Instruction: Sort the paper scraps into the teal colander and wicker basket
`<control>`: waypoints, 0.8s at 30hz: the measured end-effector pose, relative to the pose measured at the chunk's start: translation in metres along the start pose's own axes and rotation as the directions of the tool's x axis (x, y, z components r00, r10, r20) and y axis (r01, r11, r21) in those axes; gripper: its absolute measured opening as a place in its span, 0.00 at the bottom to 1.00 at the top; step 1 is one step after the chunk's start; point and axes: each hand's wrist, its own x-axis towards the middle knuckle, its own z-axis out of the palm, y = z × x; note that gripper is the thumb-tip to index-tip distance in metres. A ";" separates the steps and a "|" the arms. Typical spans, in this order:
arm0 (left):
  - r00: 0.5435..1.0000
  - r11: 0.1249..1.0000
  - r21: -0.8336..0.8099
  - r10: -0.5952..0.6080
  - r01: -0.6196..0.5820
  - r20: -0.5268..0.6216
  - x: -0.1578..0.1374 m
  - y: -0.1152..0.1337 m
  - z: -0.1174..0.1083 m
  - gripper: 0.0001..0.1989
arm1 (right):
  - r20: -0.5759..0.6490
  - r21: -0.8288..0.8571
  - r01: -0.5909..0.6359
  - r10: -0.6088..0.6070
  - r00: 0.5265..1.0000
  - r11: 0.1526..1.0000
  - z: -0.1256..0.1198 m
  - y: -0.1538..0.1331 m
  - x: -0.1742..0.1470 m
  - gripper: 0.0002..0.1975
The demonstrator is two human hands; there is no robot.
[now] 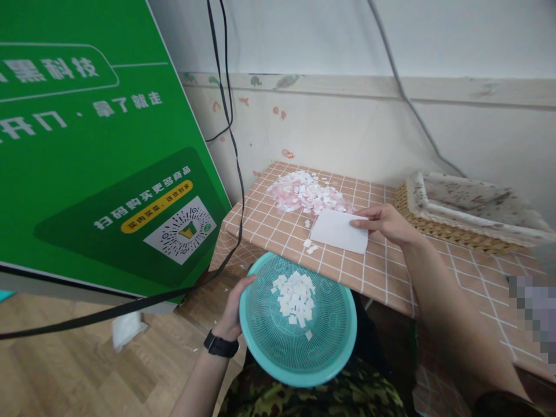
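Observation:
My left hand (238, 304) grips the rim of a turquoise plastic basket (334, 353), which is held below the table's front edge. Inside the basket lies a heap of small white paper pieces (296, 298). Over the table, my right hand (386, 223) pinches a white card (339, 230) between thumb and fingers. The card lies low over the checked cloth. Just beyond it spreads a pile of white and pink paper scraps (304, 191). A few loose scraps (310, 246) sit by the card's left edge, close to the table edge.
A brown checked tablecloth (386, 272) covers the table. At the right stands a cloth-lined wicker basket (469, 231). A large green panel (108, 145) fills the left, with a black cable (237, 174) hanging before it. A white bag (127, 330) lies on the wooden floor.

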 end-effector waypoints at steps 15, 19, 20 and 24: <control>1.000 1.000 0.029 0.004 -0.005 0.029 -0.002 -0.001 0.003 0.07 | 0.160 0.076 -0.016 0.004 0.987 0.997 0.013 0.001 0.001 0.17; 0.999 1.000 0.025 0.007 -0.008 0.036 -0.002 -0.001 0.003 0.07 | 0.198 0.048 -0.004 -0.006 0.980 0.999 0.017 -0.002 0.001 0.16; 0.999 1.000 0.022 0.011 -0.011 0.031 -0.001 -0.001 0.003 0.07 | 0.173 0.061 -0.008 -0.003 0.985 0.998 0.017 -0.001 0.001 0.17; 1.000 1.000 0.014 0.018 -0.018 0.020 0.001 -0.002 0.001 0.06 | 0.110 0.094 -0.031 0.021 0.994 0.995 0.014 0.005 0.004 0.18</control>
